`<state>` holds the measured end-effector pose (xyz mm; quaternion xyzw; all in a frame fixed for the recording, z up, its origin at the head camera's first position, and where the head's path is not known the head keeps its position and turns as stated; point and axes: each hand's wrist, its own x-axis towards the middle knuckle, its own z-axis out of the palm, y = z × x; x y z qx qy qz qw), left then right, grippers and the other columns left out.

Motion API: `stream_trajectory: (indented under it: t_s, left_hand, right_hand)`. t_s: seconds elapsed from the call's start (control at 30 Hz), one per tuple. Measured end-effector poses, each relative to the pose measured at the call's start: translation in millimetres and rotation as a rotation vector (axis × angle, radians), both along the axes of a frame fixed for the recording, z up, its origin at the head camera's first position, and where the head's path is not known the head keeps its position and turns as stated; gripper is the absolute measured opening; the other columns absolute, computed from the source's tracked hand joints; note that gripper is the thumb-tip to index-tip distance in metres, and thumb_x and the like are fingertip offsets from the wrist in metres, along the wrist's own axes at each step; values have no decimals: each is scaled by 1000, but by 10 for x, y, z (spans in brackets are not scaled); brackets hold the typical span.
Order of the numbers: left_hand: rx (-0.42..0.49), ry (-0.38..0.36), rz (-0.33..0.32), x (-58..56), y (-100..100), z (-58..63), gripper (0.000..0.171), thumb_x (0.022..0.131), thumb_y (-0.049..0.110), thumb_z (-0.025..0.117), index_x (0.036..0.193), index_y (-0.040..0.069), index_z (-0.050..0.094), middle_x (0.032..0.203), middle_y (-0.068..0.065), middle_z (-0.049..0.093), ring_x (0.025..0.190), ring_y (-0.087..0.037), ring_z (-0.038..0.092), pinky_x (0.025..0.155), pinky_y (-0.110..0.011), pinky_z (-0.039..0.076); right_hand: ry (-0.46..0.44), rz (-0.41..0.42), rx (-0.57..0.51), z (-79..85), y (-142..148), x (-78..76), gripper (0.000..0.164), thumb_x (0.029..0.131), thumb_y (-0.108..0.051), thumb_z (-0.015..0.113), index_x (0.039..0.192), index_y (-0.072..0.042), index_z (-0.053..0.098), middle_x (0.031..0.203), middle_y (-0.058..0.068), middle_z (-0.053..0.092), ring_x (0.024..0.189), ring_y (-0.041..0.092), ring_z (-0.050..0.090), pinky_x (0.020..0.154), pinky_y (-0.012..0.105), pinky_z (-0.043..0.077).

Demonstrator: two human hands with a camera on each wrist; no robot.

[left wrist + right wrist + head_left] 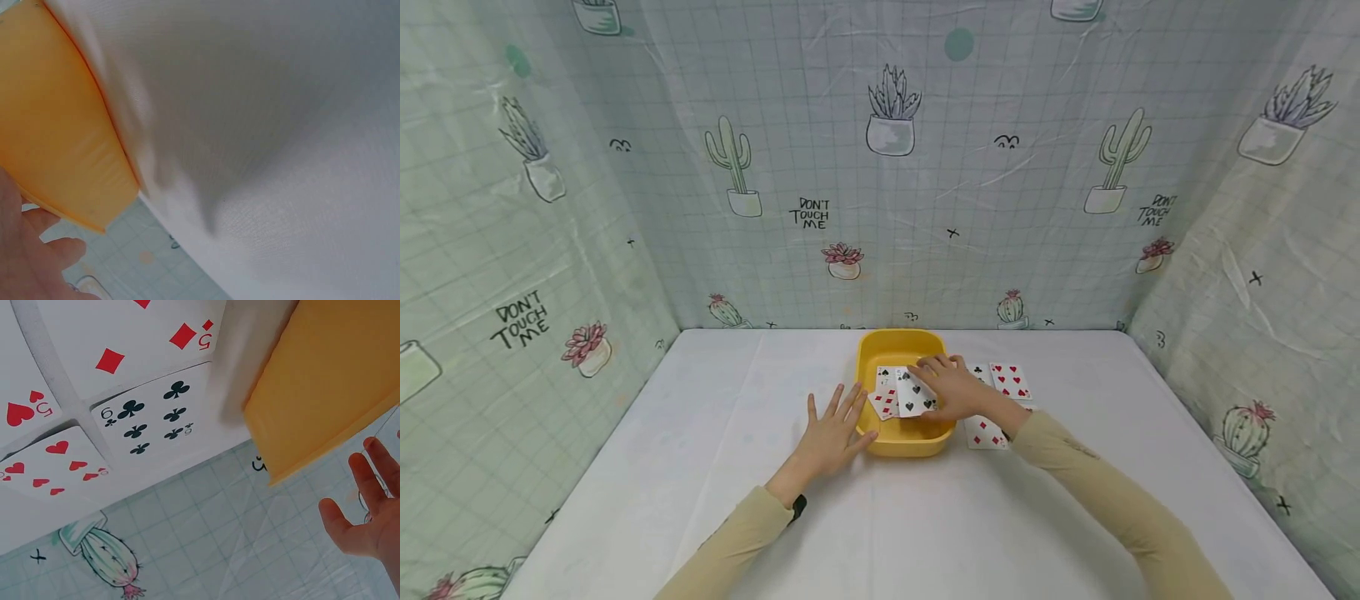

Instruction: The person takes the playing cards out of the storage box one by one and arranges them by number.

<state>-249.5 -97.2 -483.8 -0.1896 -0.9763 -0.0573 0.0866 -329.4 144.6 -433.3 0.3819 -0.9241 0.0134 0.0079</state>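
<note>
A yellow tray (pixel 910 448) holds a few playing cards, among them a card of diamonds (pixel 884 402) and a black-suited card (pixel 882 372). My right hand (pixel 957 390) reaches over the tray's right rim and holds a spades card (pixel 916 400) near its right side, fingers at the upper edge and thumb near the lower corner. In the right wrist view, a thin edge meets the fingertips (pixel 370 444). My left hand (pixel 830 437) lies with spread, straight fingers against the tray's left rim; in the left wrist view its fingers (pixel 65 251) sit beside the tray wall (pixel 56 112).
On the white table (pixel 700 433), right of the tray, lie a five of diamonds (pixel 983 432), a six of clubs (pixel 147 419), a six of hearts (pixel 1011 381) and a five of hearts (pixel 22 406). A cactus-printed cloth (pixel 790 100) walls the back and sides.
</note>
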Motion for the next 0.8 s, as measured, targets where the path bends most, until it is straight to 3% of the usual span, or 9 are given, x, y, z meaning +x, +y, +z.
stream_trajectory:
  t_s: [0.8]
  left_hand:
    - [22,-2,-13,5,-5,14,73,89,57,32,143,10,19,151,-6,15,138,-32,11,100,-68,5]
  right_hand:
    - [77,-25,-119,49,592,204,81,75,-46,64,140,-12,30,134,11,37,121,30,31,97,56,26]
